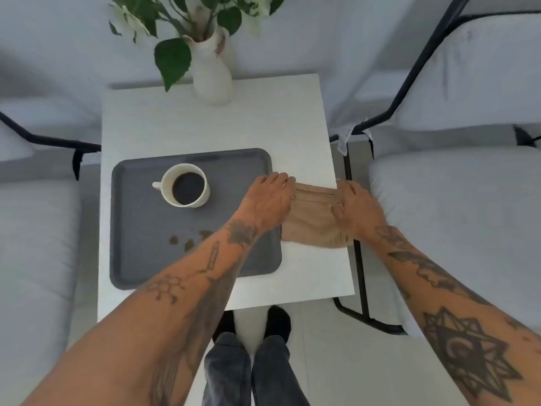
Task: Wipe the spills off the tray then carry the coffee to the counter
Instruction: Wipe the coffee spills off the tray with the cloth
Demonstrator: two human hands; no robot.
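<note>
White table point(205, 127) before us: both our hands, left hand point(270, 197) and right hand point(355, 205), rest flat, fingers released, on the cloth point(313, 221); a careless wipe across the tray point(140, 259) could jolt the coffee point(186, 186).

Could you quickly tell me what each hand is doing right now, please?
Left hand: open, fingers flat on the beige cloth, holding nothing.
Right hand: open, resting flat on the cloth's other side.

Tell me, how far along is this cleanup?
Nothing is wiped yet: brown spills still dot the grey tray. In hand: the left hand and right hand both rest on the tan cloth beside the tray. Left: wiping, then carrying the full coffee cup away.
</note>
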